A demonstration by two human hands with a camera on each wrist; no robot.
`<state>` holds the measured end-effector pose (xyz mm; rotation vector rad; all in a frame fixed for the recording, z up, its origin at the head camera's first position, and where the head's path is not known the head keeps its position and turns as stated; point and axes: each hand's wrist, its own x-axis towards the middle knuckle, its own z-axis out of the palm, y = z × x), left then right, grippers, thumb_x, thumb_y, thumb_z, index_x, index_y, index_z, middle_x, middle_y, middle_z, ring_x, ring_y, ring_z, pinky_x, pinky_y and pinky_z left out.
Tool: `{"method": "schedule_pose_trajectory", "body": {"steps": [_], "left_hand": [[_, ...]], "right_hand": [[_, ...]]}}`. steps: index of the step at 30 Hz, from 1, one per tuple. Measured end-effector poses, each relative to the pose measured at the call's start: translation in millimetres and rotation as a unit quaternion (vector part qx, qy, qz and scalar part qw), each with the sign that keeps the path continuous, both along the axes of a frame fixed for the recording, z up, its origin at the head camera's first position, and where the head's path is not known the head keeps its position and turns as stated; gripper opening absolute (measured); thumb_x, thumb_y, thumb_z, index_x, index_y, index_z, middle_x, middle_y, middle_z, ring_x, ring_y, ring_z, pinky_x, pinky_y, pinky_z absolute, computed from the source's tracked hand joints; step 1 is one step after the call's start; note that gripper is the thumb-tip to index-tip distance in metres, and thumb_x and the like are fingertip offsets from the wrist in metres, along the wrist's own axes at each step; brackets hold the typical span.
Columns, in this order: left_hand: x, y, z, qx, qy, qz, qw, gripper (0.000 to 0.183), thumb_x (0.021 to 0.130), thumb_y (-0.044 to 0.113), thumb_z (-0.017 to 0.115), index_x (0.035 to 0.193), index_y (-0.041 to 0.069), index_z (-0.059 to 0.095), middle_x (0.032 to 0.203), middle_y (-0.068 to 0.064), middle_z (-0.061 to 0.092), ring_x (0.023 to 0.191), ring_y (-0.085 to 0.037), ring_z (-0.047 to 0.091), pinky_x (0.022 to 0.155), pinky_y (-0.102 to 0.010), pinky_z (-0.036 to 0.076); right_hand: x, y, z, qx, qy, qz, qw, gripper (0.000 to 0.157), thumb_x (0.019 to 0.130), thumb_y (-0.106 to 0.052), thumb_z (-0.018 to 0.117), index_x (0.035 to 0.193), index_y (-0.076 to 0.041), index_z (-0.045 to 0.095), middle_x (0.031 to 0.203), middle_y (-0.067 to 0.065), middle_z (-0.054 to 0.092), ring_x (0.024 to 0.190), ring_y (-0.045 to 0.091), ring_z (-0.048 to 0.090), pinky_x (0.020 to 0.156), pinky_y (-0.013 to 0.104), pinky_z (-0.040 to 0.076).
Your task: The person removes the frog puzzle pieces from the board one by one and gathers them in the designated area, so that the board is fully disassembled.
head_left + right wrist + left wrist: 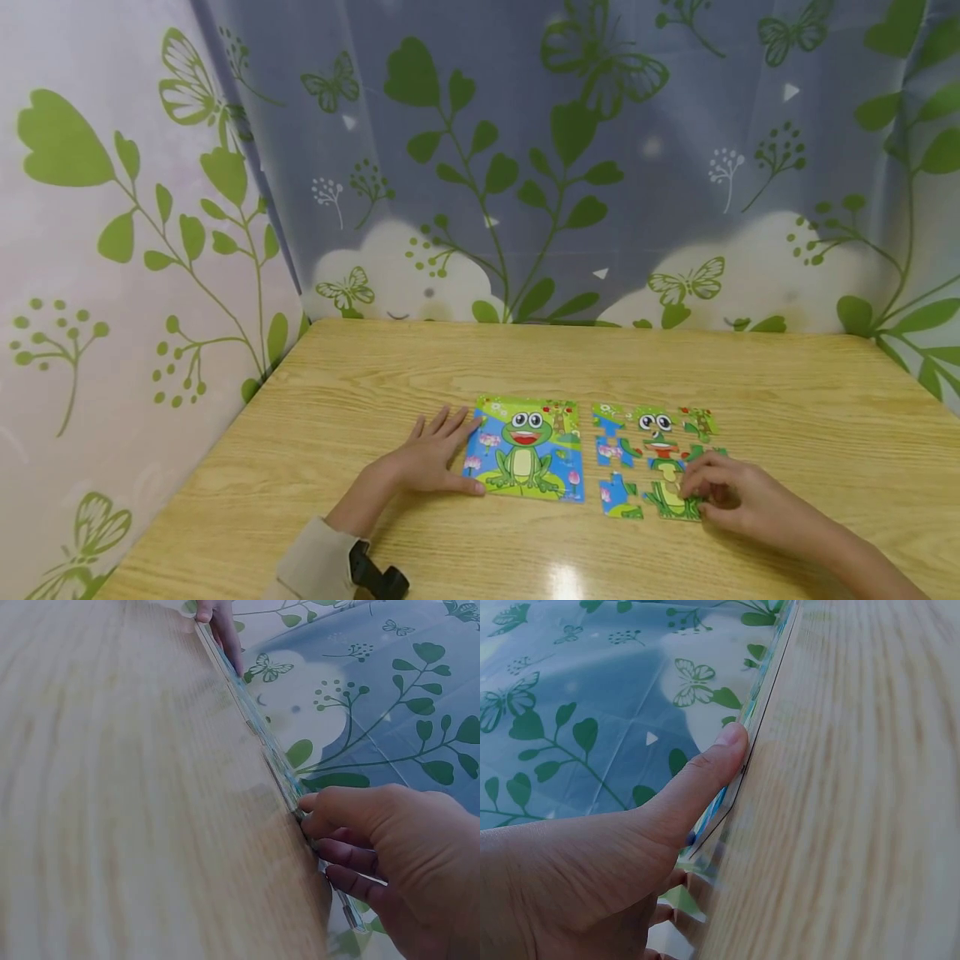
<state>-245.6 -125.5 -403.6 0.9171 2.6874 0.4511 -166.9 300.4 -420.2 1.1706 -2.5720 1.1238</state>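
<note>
My left hand (431, 458) lies with spread, straight fingers at the left edge of a square frog picture board (495, 425), its thumb (731, 742) touching the edge. To the right of that board, loose frog jigsaw pieces (617, 498) lie in rows with gaps between them. Over the lower right of these pieces is my right hand (723, 492), fingers curled and thumb close to the fingertips, pinching a jigsaw piece mostly hidden by the hand. In the right wrist view the fingertips (307, 802) are right at the pieces' thin edge.
The wooden table (360, 367) carries the board and pieces near its middle. Behind it hangs a blue curtain (480, 167) with green leaves and butterflies, and a pale patterned one (97, 250) hangs at the left. A strapped black device (378, 575) sits on the left wrist.
</note>
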Motion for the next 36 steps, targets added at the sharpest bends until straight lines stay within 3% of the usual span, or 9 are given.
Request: {"method": "schedule_pose_trajectory", "body": {"steps": [11,23,36], "left_hand": [[0.2,-0.5,-0.4,-0.003,0.001,-0.003,1.0000,0.096,0.078,0.063,0.057,0.149,0.016,0.014,0.152,-0.012,0.005,0.136,-0.033,-0.004,0.103,-0.058,-0.001],[0.0,-0.1,-0.3,-0.004,0.004,-0.004,1.0000,0.095,0.078,0.063,0.058,0.149,0.015,0.015,0.152,-0.013,0.006,0.136,-0.034,-0.002,0.103,-0.058,0.000],[0.4,0.0,0.6,-0.001,0.002,-0.002,1.0000,0.096,0.078,0.063,0.058,0.149,0.015,0.014,0.152,-0.012,0.005,0.136,-0.034,-0.003,0.103,-0.058,-0.001]], "right_hand": [[-1.5,0.4,-0.6,0.012,0.010,0.012,1.000,0.030,0.081,0.007,0.065,0.098,-0.018,0.062,0.103,0.001,0.053,0.074,0.007,0.047,0.057,0.020,0.042],[0.2,0.4,1.9,0.022,0.019,-0.001,1.000,0.032,0.080,0.007,0.065,0.097,-0.019,0.062,0.101,-0.004,0.053,0.073,0.005,0.047,0.057,0.018,0.043],[-3.2,4.1,-4.1,0.014,0.018,0.007,1.000,0.034,0.079,0.008,0.066,0.099,-0.019,0.062,0.103,0.000,0.054,0.073,0.007,0.047,0.056,0.020,0.042]]}}
